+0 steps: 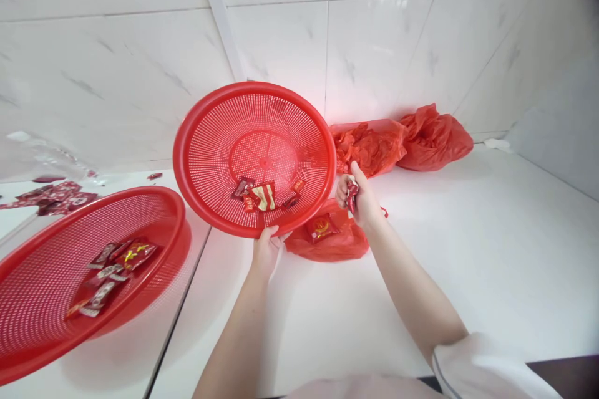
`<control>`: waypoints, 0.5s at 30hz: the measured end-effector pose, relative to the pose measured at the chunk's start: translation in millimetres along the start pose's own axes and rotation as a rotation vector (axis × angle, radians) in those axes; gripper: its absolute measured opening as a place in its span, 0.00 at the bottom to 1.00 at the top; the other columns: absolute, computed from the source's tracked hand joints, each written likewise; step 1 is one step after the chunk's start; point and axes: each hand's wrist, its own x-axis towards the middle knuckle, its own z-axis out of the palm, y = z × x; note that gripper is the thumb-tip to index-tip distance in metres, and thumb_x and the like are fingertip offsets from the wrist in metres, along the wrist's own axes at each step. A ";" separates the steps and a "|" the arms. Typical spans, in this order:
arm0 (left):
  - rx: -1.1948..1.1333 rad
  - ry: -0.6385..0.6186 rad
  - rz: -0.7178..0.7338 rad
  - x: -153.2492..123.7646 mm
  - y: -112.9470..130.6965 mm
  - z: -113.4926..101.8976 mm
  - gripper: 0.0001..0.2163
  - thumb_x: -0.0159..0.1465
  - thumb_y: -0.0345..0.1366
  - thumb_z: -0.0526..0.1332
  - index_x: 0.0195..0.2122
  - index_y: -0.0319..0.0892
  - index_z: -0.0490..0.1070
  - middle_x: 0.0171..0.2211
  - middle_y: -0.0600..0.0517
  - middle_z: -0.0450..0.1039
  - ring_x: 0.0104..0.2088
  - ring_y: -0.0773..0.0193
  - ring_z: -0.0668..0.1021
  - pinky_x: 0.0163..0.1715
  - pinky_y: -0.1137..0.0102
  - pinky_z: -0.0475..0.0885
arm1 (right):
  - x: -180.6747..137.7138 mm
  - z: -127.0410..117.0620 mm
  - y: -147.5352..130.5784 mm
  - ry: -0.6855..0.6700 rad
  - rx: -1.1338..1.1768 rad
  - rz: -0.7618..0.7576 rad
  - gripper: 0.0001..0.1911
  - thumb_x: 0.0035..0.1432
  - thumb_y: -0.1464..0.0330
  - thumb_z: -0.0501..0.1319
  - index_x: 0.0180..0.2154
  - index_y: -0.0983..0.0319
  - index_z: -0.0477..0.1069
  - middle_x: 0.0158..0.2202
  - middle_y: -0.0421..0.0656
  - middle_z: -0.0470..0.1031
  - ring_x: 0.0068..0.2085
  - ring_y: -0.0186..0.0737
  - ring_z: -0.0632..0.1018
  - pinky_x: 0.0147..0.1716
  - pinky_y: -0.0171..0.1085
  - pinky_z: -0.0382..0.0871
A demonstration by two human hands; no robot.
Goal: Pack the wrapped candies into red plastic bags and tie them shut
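Note:
My left hand (266, 250) grips the near rim of a round red mesh basket (219, 137) and holds it tilted up, its open side facing me. Several small red sweet packets (262, 194) have slid to its lower edge. My right hand (356, 198) is closed on a small bunch of red and white wrapped sweets, just right of the basket's rim. Under both hands lies a red plastic bag (334, 242) with a packet showing through it.
A second red mesh basket (56, 318) with several packets rests at the left on the white counter (491, 249). Crumpled red plastic bags (402, 140) lie against the tiled wall at the back. Loose packets and clear plastic (51, 190) sit at the far left.

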 end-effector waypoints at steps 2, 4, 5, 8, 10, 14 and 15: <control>-0.004 0.005 0.000 0.3 0.4 -0.5 0.08 0.49 0.32 0.64 0.32 0.39 0.77 0.37 0.48 0.81 0.45 0.53 0.79 0.49 0.57 0.72 | -1.2 -0.1 -2.7 -0.014 -0.003 -0.023 0.32 0.54 0.43 0.57 0.13 0.60 0.55 0.11 0.34 0.53 0.13 0.27 0.57 0.13 0.31 0.48; -0.010 0.008 0.001 0.6 0.7 -1.3 0.09 0.49 0.32 0.64 0.32 0.39 0.77 0.37 0.49 0.81 0.44 0.54 0.79 0.49 0.57 0.72 | -2.5 0.3 -4.4 -0.011 -0.018 -0.056 0.32 0.55 0.45 0.59 0.13 0.60 0.53 0.10 0.34 0.50 0.13 0.27 0.54 0.13 0.32 0.44; -0.012 0.009 0.002 0.8 0.6 -1.8 0.09 0.49 0.32 0.64 0.32 0.39 0.77 0.37 0.49 0.81 0.44 0.55 0.80 0.49 0.58 0.72 | -2.9 0.5 -4.5 -0.004 -0.024 -0.080 0.32 0.54 0.47 0.60 0.13 0.60 0.53 0.10 0.33 0.49 0.13 0.27 0.53 0.13 0.33 0.43; -0.015 0.013 0.014 1.1 0.3 -3.0 0.08 0.49 0.32 0.65 0.32 0.40 0.77 0.38 0.49 0.81 0.42 0.56 0.80 0.48 0.59 0.73 | -2.5 0.1 -2.1 0.027 -0.047 -0.154 0.31 0.54 0.50 0.62 0.13 0.59 0.51 0.10 0.33 0.48 0.13 0.27 0.52 0.14 0.34 0.42; -0.016 0.020 0.024 0.8 0.0 -2.7 0.07 0.49 0.32 0.65 0.31 0.40 0.76 0.37 0.50 0.80 0.42 0.57 0.80 0.47 0.59 0.73 | -1.1 -1.6 0.6 0.042 -0.087 -0.179 0.32 0.55 0.50 0.61 0.13 0.59 0.50 0.10 0.32 0.47 0.13 0.27 0.52 0.14 0.34 0.42; -0.008 0.030 0.035 -1.1 1.0 0.2 0.07 0.49 0.33 0.65 0.30 0.40 0.75 0.35 0.50 0.80 0.40 0.58 0.79 0.46 0.60 0.73 | 0.1 -7.9 1.2 0.065 -0.272 -0.225 0.32 0.56 0.47 0.60 0.13 0.58 0.50 0.11 0.33 0.49 0.14 0.28 0.52 0.16 0.35 0.45; -0.007 0.035 0.041 -1.5 1.4 1.0 0.08 0.48 0.33 0.65 0.31 0.40 0.75 0.35 0.50 0.80 0.41 0.58 0.79 0.46 0.60 0.73 | -0.2 -9.7 0.1 0.059 -0.337 -0.235 0.32 0.56 0.46 0.58 0.13 0.58 0.51 0.11 0.33 0.50 0.15 0.29 0.53 0.16 0.34 0.47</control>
